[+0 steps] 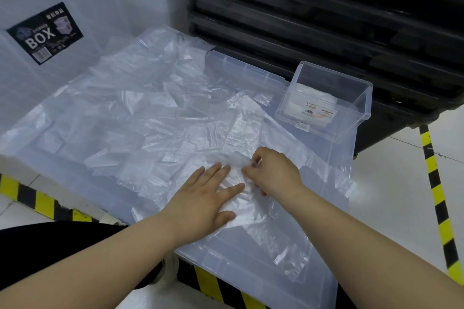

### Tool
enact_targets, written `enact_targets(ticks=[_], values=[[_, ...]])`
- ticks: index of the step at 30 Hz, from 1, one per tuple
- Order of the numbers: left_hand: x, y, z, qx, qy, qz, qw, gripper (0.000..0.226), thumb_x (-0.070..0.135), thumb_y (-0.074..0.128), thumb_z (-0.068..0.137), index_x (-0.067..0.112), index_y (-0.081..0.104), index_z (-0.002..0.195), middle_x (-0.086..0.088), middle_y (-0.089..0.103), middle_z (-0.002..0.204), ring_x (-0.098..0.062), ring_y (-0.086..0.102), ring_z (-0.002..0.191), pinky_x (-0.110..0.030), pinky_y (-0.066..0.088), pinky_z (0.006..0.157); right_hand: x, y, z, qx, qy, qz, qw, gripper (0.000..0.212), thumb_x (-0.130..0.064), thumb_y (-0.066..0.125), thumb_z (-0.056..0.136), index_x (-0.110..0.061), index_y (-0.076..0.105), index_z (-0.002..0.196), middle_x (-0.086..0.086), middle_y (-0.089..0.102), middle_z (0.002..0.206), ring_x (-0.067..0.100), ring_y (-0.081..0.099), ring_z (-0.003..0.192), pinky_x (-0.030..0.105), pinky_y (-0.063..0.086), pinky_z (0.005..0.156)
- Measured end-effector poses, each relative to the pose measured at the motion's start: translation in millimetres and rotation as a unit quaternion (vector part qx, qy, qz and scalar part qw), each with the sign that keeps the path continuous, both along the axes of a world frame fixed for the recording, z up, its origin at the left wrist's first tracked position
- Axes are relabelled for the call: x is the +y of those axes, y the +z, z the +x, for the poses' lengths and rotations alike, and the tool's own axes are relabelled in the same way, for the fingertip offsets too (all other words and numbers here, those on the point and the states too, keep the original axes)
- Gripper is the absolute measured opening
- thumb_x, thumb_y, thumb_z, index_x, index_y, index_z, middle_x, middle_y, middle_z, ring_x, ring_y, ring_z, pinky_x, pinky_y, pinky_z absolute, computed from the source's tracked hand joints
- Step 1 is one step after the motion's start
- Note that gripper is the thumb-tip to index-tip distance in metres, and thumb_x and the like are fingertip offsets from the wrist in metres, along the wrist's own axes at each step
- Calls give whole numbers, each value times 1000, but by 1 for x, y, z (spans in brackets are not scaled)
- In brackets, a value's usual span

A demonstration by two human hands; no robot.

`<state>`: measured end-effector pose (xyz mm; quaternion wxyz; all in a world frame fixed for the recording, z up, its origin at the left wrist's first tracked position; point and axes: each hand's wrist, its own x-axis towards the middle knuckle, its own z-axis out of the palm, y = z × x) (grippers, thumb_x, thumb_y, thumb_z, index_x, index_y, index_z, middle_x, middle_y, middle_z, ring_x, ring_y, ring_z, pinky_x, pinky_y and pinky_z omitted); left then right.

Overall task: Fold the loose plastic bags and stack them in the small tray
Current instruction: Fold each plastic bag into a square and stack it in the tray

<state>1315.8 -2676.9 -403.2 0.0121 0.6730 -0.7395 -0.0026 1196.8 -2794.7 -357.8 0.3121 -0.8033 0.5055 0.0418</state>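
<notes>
Two hands on plastic bag [241, 130]: left hand [208, 199] fingers straight, pressing it flat; right hand [275, 170] fingers pinching its edge.

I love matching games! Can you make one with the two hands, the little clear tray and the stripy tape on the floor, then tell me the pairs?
Things:
1. left hand
2. right hand
3. small tray
4. floor tape

Descriptions:
A. pinches the plastic bag
B. black and yellow stripes
C. lies flat on the plastic bag
D. clear, stands beside the black drawers

Pairs: 1-C, 2-A, 3-D, 4-B.
</notes>
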Motion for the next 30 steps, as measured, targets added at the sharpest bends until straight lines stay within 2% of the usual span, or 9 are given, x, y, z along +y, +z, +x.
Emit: enact_targets(ticks=[4,6,8,11,15,19,23,27,30], values=[[-1,-2,-1,2,-16,-54,998,53,51,33,77,28,69,108,-12,63,119,-28,49,117,-35,34,102,-7,-2,-1,33,-2,-52,998,25,-36,49,91,-23,42,71,-5,54,79,17,54,78,25,36,65],[-1,-1,-3,11,-20,-84,996,53,49,36,76,23,71,105,-13,63,118,-26,41,112,-37,26,96,-12,-5,-3,14,-28,-52,998,21,-35,47,92,-19,48,79,-2,59,82,20,57,79,26,42,67],[0,1,-6,14,-27,-107,994,52,46,37,74,19,72,101,-11,67,109,-24,42,103,-34,29,88,-18,-6,-8,-56,-89,-16,994,20,-32,48,93,-18,50,78,0,62,74,17,59,63,25,47,66],[1,0,-9,26,-50,-137,989,51,42,39,74,13,72,99,-5,68,96,-18,43,92,-29,32,82,-24,-3,-13,-216,-192,63,955,9,-20,50,94,-19,51,84,-1,61,64,2,48,33,10,41,42],[3,-4,-10,42,-45,-148,987,51,41,39,73,9,62,105,-4,67,93,-17,44,89,-28,33,82,-16,4,-11,-280,-98,56,953,22,-11,54,90,-26,53,73,-5,60,63,-1,50,40,17,43,49],[7,-4,-15,38,-26,-159,986,54,42,40,72,5,67,101,-7,68,92,-20,51,93,-33,33,89,6,5,-5,-152,105,71,980,16,-13,56,85,-22,64,75,-13,64,73,-7,53,52,18,45,61],[13,2,-15,4,-16,-134,991,60,45,85,46,5,73,89,-6,70,87,-23,69,84,-31,38,88,6,2,-5,-125,115,26,985,23,-16,51,89,-22,66,106,-14,69,102,-7,58,90,18,43,81],[13,3,-14,2,-15,-127,992,56,41,87,47,6,74,89,-7,71,87,-23,70,83,-34,33,88,-1,0,-8,-81,134,-33,987,44,-14,45,92,-29,46,133,-10,58,124,10,55,94,18,37,81],[12,4,-13,6,-17,-114,993,57,47,86,44,11,75,87,-3,71,87,-19,70,81,-29,46,81,-3,-2,-10,-69,142,-45,986,58,-16,44,93,-31,23,144,-10,38,145,17,54,108,23,37,88]])
